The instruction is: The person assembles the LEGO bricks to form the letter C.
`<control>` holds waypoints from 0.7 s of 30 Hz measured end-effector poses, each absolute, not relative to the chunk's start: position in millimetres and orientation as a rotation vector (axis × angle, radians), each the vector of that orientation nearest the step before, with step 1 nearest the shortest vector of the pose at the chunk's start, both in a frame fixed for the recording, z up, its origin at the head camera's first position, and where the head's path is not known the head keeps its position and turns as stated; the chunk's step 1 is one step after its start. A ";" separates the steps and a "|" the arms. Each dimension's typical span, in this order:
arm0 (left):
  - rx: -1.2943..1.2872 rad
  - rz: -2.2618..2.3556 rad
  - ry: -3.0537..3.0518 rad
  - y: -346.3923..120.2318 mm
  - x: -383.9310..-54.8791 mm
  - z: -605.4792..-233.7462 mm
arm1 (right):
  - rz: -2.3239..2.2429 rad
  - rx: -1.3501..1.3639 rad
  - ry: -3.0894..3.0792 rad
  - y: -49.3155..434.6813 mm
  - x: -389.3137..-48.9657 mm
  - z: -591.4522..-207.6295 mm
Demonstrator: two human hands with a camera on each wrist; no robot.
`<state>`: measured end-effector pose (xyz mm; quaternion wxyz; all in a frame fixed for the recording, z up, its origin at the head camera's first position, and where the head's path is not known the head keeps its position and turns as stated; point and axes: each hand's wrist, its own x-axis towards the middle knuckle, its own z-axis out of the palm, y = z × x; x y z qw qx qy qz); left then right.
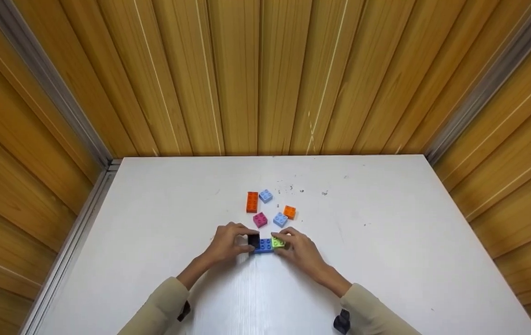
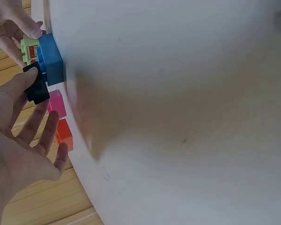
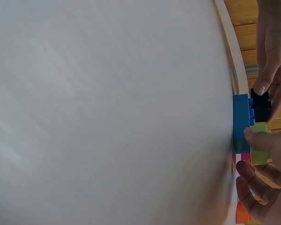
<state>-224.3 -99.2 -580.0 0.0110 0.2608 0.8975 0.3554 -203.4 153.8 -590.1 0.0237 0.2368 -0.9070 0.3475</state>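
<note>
A long blue brick (image 1: pixel 265 245) lies on the white table in front of the person. My left hand (image 1: pixel 227 243) pinches a black brick (image 1: pixel 253 240) between thumb and fingers, over the blue brick's left end. In the left wrist view the black brick (image 2: pixel 36 85) looks tilted against the blue brick's studs. On the other end sits a light green brick (image 1: pixel 278 242), and my right hand (image 1: pixel 306 251) pinches it by its sides. A printed red pattern shows on the green brick (image 2: pixel 32 50) in the left wrist view.
Just beyond the hands lie a magenta brick (image 1: pixel 260 219), a light blue brick (image 1: pixel 280 219) and an orange brick (image 1: pixel 289 212). Farther back are a long red-orange brick (image 1: pixel 252 202) and another light blue brick (image 1: pixel 265 196). Wood-patterned walls (image 1: pixel 275 79) enclose the table (image 1: pixel 368 251).
</note>
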 end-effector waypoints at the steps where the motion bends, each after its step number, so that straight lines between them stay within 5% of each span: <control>1: 0.804 1.108 2.797 -99.3 -224.1 -579.7 | 1.078 0.731 -2.807 154.1 -203.3 -590.2; 21: 0.698 1.061 2.824 -93.7 -221.6 -577.2 | 1.105 0.748 -2.783 154.6 -202.9 -591.0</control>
